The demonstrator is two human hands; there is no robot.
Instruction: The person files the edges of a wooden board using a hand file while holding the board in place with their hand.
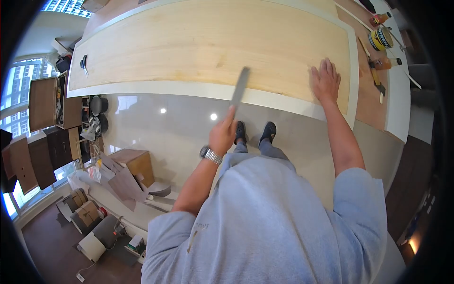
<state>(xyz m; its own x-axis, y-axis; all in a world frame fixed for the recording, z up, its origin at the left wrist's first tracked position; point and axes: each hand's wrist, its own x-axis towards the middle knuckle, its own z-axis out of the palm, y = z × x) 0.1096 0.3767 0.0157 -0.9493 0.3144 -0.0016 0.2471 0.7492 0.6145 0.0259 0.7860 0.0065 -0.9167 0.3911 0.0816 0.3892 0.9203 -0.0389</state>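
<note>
A long flat metal tool, perhaps a file, is gripped at its lower end by my left hand, whose fingers are closed round it. Its far end reaches over the front edge of a large pale wooden panel with a white border. My right hand lies flat on the panel near its right end, fingers spread and holding nothing. Dark-handled scissors rest on the panel's left end.
At the right stand a yellow can and two bottles, beside a yellow-handled tool. Below left are a wooden box and boxes on the floor. Black pots sit left.
</note>
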